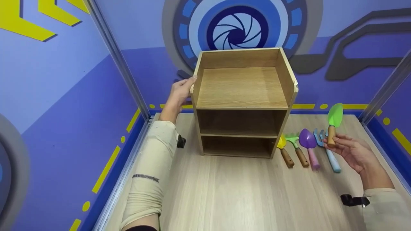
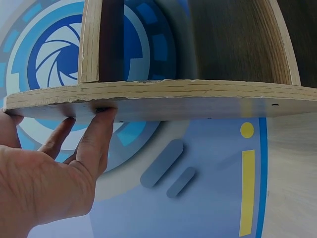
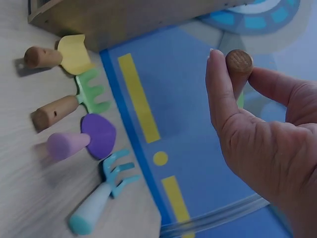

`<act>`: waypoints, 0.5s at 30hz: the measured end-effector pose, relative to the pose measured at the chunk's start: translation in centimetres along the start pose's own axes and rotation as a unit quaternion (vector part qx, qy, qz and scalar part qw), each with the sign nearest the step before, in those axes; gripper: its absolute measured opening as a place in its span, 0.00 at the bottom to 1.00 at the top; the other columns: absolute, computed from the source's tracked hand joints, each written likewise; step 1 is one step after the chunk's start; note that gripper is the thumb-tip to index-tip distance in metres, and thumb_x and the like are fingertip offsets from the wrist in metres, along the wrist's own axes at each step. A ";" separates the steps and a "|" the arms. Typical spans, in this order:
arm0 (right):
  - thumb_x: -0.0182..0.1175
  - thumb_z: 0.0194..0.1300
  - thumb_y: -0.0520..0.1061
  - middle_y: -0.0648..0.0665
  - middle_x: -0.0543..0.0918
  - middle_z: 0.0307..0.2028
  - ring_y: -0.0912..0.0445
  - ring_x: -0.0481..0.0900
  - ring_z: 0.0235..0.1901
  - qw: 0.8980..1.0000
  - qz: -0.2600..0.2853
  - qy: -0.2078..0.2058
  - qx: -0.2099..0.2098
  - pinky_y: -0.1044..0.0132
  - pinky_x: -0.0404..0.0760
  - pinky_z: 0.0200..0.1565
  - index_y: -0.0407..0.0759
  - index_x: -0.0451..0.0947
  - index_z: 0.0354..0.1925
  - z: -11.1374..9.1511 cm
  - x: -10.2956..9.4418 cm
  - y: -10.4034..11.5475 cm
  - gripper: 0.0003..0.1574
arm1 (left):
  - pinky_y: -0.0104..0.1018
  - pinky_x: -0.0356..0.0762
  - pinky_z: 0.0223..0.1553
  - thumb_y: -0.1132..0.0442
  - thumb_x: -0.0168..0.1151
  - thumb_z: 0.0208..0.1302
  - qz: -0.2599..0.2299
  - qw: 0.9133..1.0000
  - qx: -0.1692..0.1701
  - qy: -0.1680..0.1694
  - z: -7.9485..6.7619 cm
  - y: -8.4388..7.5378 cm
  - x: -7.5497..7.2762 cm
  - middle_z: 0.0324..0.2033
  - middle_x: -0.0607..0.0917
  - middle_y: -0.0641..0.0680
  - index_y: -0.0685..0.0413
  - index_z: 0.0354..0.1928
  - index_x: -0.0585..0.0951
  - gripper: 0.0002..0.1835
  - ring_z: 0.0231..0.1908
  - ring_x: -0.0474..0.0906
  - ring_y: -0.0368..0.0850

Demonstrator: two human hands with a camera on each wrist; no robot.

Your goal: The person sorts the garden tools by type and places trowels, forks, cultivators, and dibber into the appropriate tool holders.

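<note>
A small wooden shelf unit (image 1: 242, 107) stands on the table. My left hand (image 1: 180, 91) grips its left side panel near the top; one fingertip laps over the panel's edge, and in the left wrist view other fingertips press the panel's (image 2: 173, 106) outer face. Over to the right, my right hand (image 1: 354, 152) pinches the wooden handle of a toy trowel (image 1: 335, 115) between thumb and fingers, its green blade upward. Seen end-on in the right wrist view, the trowel's handle (image 3: 239, 62) hides most of its blade.
Beside the shelf lie a yellow-headed shovel (image 1: 287, 157), a green rake (image 1: 300, 154), a purple trowel (image 1: 308, 139) and a blue fork (image 1: 332, 160). Blue printed panels (image 1: 144, 73) wall in the table (image 1: 237, 192) at the back and sides.
</note>
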State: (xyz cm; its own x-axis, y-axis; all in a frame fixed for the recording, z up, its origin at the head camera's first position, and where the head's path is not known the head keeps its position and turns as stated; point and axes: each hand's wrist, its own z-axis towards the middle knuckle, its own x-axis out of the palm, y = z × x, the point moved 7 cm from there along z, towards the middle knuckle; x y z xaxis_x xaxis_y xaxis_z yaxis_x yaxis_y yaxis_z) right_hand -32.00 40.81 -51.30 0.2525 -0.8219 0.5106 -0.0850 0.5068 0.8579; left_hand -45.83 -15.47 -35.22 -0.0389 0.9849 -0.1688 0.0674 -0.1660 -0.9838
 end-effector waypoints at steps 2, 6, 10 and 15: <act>0.42 0.83 0.28 0.41 0.92 0.49 0.51 0.93 0.50 1.000 -0.023 -0.012 -0.006 0.62 0.90 0.53 0.39 0.85 0.57 0.1 0.8 0.5 0.25 | 0.52 0.74 0.71 0.38 0.63 0.74 -0.003 1.000 -0.003 0.003 0.0 0.1 0.0 0.53 0.83 0.50 0.52 0.51 0.86 0.24 0.61 0.77 0.50; 0.45 0.82 0.28 0.42 0.93 0.48 0.52 0.94 0.48 0.998 -0.047 -0.020 -0.022 0.63 0.91 0.52 0.38 0.86 0.57 0.2 2.7 1.6 0.23 | 0.50 0.79 0.67 0.38 0.63 0.74 -0.022 1.000 -0.015 0.014 0.0 0.2 0.2 0.53 0.85 0.50 0.52 0.56 0.85 0.26 0.61 0.83 0.53; 0.46 0.82 0.28 0.42 0.93 0.47 0.52 0.94 0.47 0.996 -0.069 -0.015 -0.049 0.63 0.91 0.51 0.36 0.84 0.58 0.2 4.9 2.9 0.22 | 0.51 0.79 0.67 0.37 0.62 0.74 -0.021 1.000 -0.016 0.016 -0.1 0.2 0.3 0.54 0.85 0.51 0.53 0.59 0.85 0.28 0.60 0.84 0.53; 0.48 0.81 0.28 0.42 0.89 0.49 0.51 0.94 0.47 0.992 -0.098 -0.014 -0.081 0.63 0.91 0.50 0.33 0.82 0.61 0.3 7.8 4.5 0.20 | 0.54 0.74 0.73 0.37 0.62 0.74 -0.008 1.000 -0.010 0.011 -0.2 0.2 0.1 0.56 0.82 0.50 0.53 0.55 0.85 0.27 0.61 0.80 0.51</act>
State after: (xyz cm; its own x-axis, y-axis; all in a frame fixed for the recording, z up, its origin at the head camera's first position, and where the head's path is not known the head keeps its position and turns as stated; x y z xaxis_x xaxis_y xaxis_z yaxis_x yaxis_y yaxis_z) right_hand -30.68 36.64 -43.45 0.2222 -0.9145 0.3380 0.1187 0.3695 0.9216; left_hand -45.63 -15.34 -35.41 -0.0173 0.9883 -0.1516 0.0867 -0.1496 -0.9849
